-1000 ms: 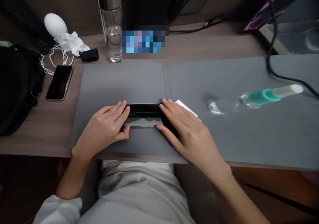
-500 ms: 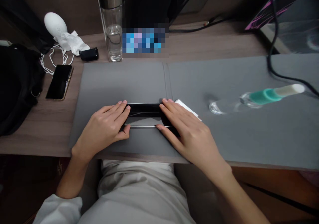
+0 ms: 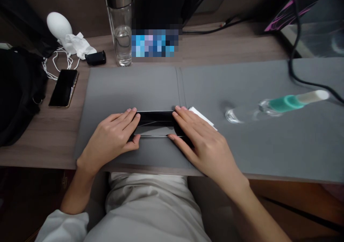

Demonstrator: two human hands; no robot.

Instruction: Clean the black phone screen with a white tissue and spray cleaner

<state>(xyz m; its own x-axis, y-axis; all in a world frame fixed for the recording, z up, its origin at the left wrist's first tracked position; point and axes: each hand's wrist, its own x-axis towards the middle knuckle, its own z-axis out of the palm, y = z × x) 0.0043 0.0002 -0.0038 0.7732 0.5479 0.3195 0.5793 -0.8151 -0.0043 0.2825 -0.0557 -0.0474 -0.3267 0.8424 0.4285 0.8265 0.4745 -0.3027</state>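
A glossy black phone [image 3: 155, 123] lies sideways on the grey desk mat [image 3: 242, 152], its dark face up and reflecting light. My left hand [image 3: 113, 136] grips its left end, fingertips along the far edge and thumb at the near edge. At the other end, my right hand [image 3: 201, 138] holds it the same way, fingers on the far edge and thumb on the near one. Both ends of the phone are hidden under my hands. A flat white piece [image 3: 202, 117], perhaps paper or card, sticks out from beneath my right hand.
To the right stands a clear bottle [image 3: 285, 105] with a teal band and white top. A glass water bottle [image 3: 123, 41] stands behind the mat. Leftward are another phone [image 3: 63, 88], a small black object [image 3: 96, 58], crumpled tissue [image 3: 77, 45], white cord and a black bag [image 3: 20, 95]. A black cable [image 3: 291, 66] crosses the right.
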